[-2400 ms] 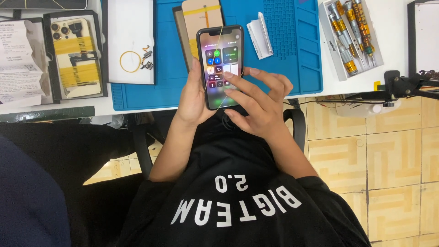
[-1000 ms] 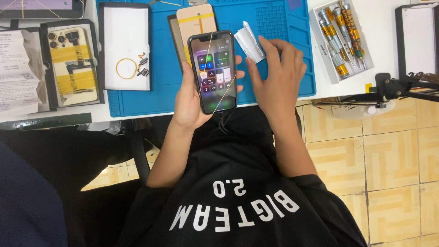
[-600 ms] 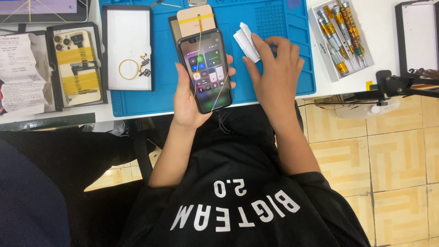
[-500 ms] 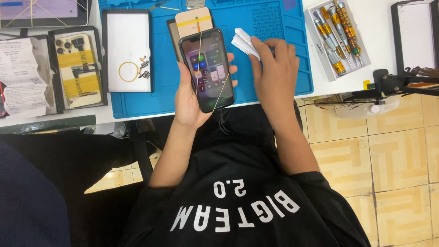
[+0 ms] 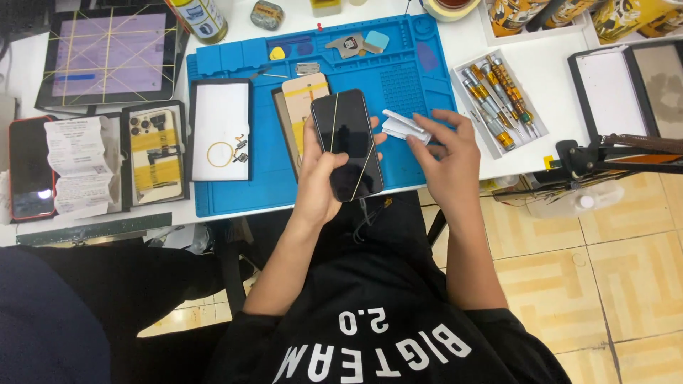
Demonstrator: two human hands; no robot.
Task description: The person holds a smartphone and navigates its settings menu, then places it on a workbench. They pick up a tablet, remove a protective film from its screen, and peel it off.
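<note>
My left hand (image 5: 319, 186) grips a black smartphone (image 5: 348, 145) from below and holds it upright over the front edge of the blue work mat (image 5: 398, 85). Its screen is dark, and thin yellow rubber bands cross it. My right hand (image 5: 448, 158) lies on the mat just right of the phone. Its fingertips pinch a small white folded packet (image 5: 403, 126) that rests on the mat.
A tray of screwdrivers (image 5: 498, 103) sits right of the mat, with a black clamp arm (image 5: 605, 153) beyond it. To the left are a white tray with a yellow ring (image 5: 220, 128), a taped phone back (image 5: 153, 156), a paper slip (image 5: 75, 163), a red-edged phone (image 5: 28, 171) and a banded tablet (image 5: 110, 57).
The phone's lit screen has gone dark. My right hand left the screen and moved right onto the white packet. My left hand still holds the phone.
</note>
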